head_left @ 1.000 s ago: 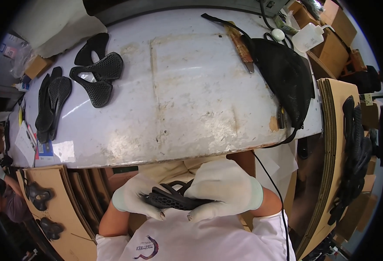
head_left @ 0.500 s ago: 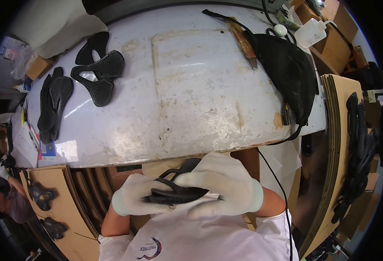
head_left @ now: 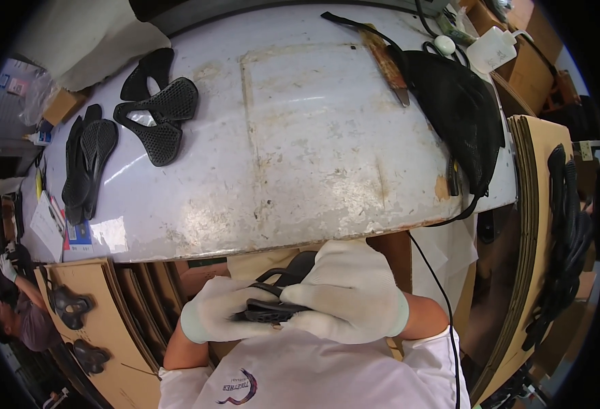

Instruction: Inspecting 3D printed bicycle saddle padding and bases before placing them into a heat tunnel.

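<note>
In front of my chest, at the near edge of the table, I hold a black bicycle saddle in both white-gloved hands. My left hand is wrapped round its left side. My right hand closes over its right side, with the fingers bent against the edge. Much of the saddle is hidden by the gloves. On the table's left lie more black saddles with honeycomb tops: a cluster at the back and a pair nearer the left edge.
The white worktable is stained. A black mesh bag lies at its right beside a wooden-handled blade and a white squeeze bottle. Cardboard-topped stacks flank me, holding black parts. A co-worker is at far left. A black cable hangs near my right arm.
My right hand has shifted left over the saddle, covering its pointed right end. The pale strip beside that end no longer shows. The table's things lie as before, with the view slightly shifted.
</note>
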Available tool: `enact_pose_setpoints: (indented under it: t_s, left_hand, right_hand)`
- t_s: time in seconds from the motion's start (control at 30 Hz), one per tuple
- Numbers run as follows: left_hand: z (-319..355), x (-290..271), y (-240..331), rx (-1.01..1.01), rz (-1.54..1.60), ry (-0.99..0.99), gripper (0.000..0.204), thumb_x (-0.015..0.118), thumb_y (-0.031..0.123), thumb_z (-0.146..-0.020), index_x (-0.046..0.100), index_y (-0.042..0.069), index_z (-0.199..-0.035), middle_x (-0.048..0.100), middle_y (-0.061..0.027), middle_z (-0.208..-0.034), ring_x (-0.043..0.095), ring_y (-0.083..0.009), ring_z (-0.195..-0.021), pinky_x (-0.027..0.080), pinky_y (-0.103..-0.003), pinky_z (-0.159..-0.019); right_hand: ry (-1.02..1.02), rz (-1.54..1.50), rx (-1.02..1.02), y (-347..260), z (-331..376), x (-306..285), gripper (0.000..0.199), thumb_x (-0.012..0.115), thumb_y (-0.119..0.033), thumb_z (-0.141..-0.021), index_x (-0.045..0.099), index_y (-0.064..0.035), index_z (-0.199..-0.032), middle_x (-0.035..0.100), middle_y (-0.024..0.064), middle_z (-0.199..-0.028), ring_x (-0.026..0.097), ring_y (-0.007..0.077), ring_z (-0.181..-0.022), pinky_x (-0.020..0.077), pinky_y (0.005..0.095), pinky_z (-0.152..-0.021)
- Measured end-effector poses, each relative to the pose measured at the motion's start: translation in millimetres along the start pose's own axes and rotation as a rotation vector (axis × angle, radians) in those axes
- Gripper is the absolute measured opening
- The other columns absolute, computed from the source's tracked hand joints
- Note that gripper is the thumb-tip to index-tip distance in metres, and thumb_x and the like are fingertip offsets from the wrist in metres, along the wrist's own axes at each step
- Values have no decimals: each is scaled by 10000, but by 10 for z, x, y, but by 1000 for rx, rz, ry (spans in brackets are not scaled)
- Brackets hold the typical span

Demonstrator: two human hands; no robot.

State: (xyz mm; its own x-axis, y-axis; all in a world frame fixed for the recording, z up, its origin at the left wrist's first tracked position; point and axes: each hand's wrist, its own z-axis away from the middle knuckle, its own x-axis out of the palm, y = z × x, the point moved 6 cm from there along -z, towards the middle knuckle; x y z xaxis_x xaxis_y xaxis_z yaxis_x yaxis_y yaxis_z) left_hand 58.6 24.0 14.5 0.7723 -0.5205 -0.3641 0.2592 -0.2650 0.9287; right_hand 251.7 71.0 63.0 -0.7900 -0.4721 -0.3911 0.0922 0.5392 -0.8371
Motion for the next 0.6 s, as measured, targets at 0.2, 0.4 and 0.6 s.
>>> enact_pose_setpoints:
  t_s: [0.2,0.4,0.6]
  left_hand:
    - [-90,-88,214,-85,-187,104,419,884,228,-818,733,12,-1144,760,-131,-985,732,-296,-752,567,-345,-619]
    - [-210,31,300,-326,-178,56,452,788,317,-919,682,46,-1264,730,-163,-994,726,-342,-791,579,-396,-666]
    - [-252,70,380,-237,-127,83,465,720,309,-975,626,52,-1350,705,-196,-1006,719,-371,-785,582,-412,-668]
  right_hand:
    - [-2,-63,-37,199,-21,-15,240,783,-250,-866,781,-63,-1017,672,87,-887,650,298,-813,504,415,-797]
    - [-51,-122,130,288,61,-2,271,776,-218,-837,726,-42,-1038,664,127,-998,642,346,-912,507,454,-861]
    - [93,219,129,153,77,-25,527,900,-227,-662,607,-6,-1040,598,193,-1076,621,360,-897,540,446,-792]
